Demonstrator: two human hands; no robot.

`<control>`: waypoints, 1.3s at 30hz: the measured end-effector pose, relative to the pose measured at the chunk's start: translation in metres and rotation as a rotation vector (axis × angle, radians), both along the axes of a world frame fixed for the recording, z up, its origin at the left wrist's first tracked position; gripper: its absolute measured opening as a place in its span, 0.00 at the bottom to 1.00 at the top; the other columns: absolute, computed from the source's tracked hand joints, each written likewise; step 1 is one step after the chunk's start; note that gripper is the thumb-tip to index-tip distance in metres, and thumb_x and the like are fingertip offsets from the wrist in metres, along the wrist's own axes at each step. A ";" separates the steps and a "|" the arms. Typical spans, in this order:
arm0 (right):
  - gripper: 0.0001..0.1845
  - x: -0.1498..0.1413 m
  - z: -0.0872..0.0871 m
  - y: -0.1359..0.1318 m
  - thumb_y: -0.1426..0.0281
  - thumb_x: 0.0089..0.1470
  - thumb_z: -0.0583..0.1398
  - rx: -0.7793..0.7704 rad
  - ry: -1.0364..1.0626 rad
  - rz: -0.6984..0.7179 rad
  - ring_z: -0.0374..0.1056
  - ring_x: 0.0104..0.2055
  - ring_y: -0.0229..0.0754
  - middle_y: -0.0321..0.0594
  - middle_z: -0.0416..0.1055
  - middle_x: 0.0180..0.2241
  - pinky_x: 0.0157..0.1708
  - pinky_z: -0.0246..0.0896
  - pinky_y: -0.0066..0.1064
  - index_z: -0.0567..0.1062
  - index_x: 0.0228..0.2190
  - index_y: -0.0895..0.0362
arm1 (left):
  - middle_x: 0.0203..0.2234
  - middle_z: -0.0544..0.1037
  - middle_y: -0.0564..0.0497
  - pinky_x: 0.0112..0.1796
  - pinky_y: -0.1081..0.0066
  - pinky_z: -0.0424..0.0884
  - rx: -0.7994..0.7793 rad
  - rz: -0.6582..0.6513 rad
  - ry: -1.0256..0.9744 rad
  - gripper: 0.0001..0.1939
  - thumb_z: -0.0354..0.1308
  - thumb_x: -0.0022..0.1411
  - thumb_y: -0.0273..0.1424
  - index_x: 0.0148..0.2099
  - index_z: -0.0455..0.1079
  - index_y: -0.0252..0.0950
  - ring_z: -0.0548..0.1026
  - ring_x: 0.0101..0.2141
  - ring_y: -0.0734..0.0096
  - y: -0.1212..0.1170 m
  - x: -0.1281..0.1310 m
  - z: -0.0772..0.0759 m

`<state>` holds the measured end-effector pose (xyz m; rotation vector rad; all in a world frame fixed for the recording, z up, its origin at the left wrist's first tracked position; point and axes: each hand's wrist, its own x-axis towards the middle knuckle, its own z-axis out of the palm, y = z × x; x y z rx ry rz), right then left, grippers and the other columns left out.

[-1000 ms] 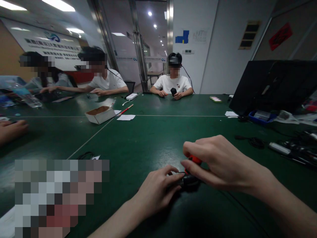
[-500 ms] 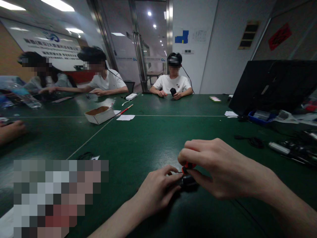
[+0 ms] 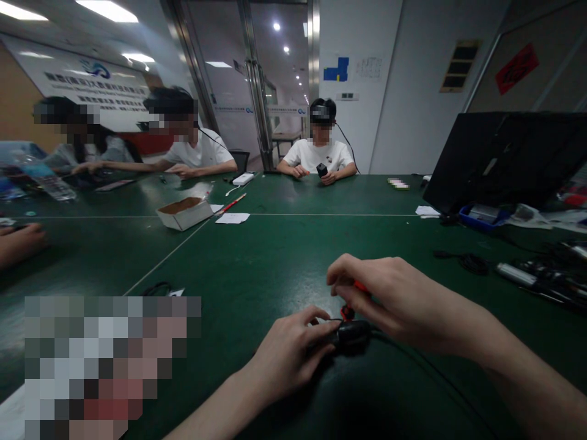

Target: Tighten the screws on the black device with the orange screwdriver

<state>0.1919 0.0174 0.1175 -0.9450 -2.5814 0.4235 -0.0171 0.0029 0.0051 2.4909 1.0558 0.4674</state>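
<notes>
On the green table, my left hand (image 3: 298,339) closes its fingers around the left end of a rounded black device (image 3: 354,335). A thin black cable (image 3: 426,362) runs from the device's right end. Just above the device, my right hand (image 3: 383,296) is closed on a small red-and-black tool (image 3: 347,313). Its round black-and-red lower end shows close to the device, and a strip of red appears between the fingers. The rest of the tool is hidden by the hand, so its exact kind is unclear.
A white open box (image 3: 184,214) and paper slips (image 3: 233,218) lie farther off. At right stand a black monitor (image 3: 509,162), a blue tray (image 3: 486,217) and coiled cables (image 3: 474,263). Several people sit around the table; a co-worker's hand (image 3: 22,244) rests at left.
My right hand has turned and its fingers have shifted on the red-and-black tool, uncovering the device's right end and cable. My left hand has stayed in place.
</notes>
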 end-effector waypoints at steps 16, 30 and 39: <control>0.04 -0.005 -0.003 -0.004 0.69 0.58 0.56 0.312 -0.152 -0.053 0.62 0.26 0.36 0.33 0.70 0.28 0.23 0.43 0.28 0.64 0.35 0.54 | 0.48 0.72 0.48 0.38 0.70 0.71 0.000 -0.014 0.001 0.15 0.53 0.65 0.28 0.53 0.70 0.43 0.74 0.40 0.64 0.001 0.001 0.000; 0.13 -0.003 0.002 -0.001 0.66 0.59 0.59 -0.287 0.195 0.326 0.59 0.27 0.30 0.30 0.63 0.24 0.28 0.52 0.23 0.65 0.24 0.57 | 0.45 0.73 0.50 0.34 0.71 0.70 0.017 -0.003 -0.004 0.12 0.53 0.65 0.29 0.50 0.71 0.43 0.75 0.38 0.65 0.001 -0.001 -0.003; 0.04 -0.008 0.002 -0.010 0.71 0.62 0.50 0.093 0.050 0.018 0.57 0.26 0.33 0.32 0.65 0.28 0.26 0.47 0.26 0.64 0.34 0.56 | 0.47 0.73 0.48 0.38 0.69 0.71 0.005 -0.006 -0.001 0.14 0.53 0.66 0.29 0.53 0.71 0.43 0.74 0.40 0.64 0.000 0.001 -0.001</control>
